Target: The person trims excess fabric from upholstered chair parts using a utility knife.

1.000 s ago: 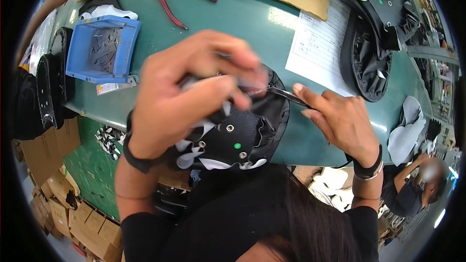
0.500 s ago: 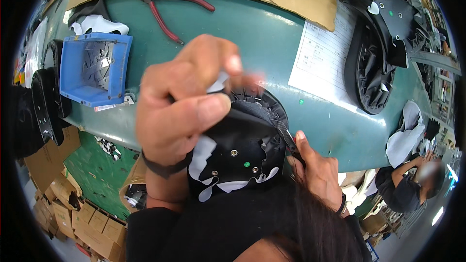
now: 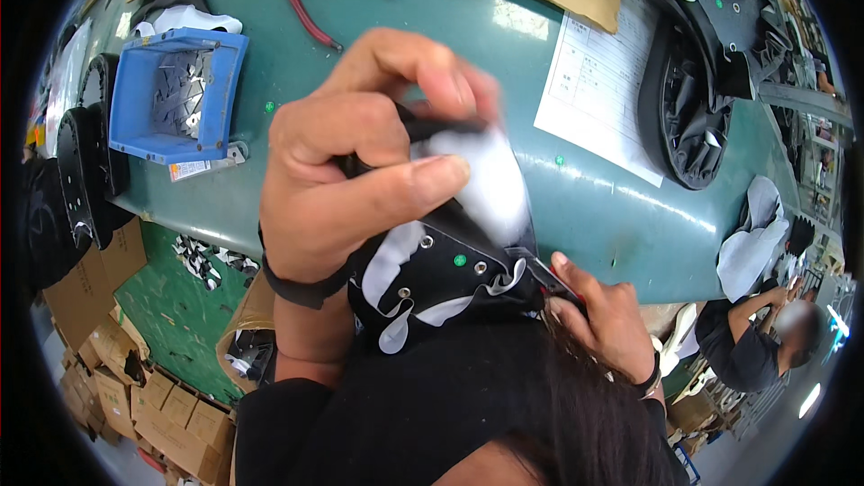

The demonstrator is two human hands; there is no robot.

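In front of my chest is a black leather-like piece (image 3: 450,274) with metal eyelets, a green dot and ragged white-backed edges. My left hand (image 3: 369,157) is closed, pinching a lifted flap of it between thumb and fingers. The flap's white underside (image 3: 493,182) is blurred by motion. Low at the piece's right edge, my right hand (image 3: 605,319) is wrapped round a metal hand tool (image 3: 558,283) with red and black on its handle. The tool's tip meets the black edge. Its exact kind is partly hidden by my fingers.
Red-handled cutting pliers (image 3: 310,2) lie on the green table (image 3: 432,22) beyond my hands. At left stands a blue bin (image 3: 220,117) of metal pieces. A printed sheet (image 3: 585,81) and another black piece (image 3: 670,117) are at right. A co-worker (image 3: 751,342) sits far right.
My left hand has moved slightly up and right, lifting the flap so its white underside shows. My right hand with the tool has shifted slightly right and down.
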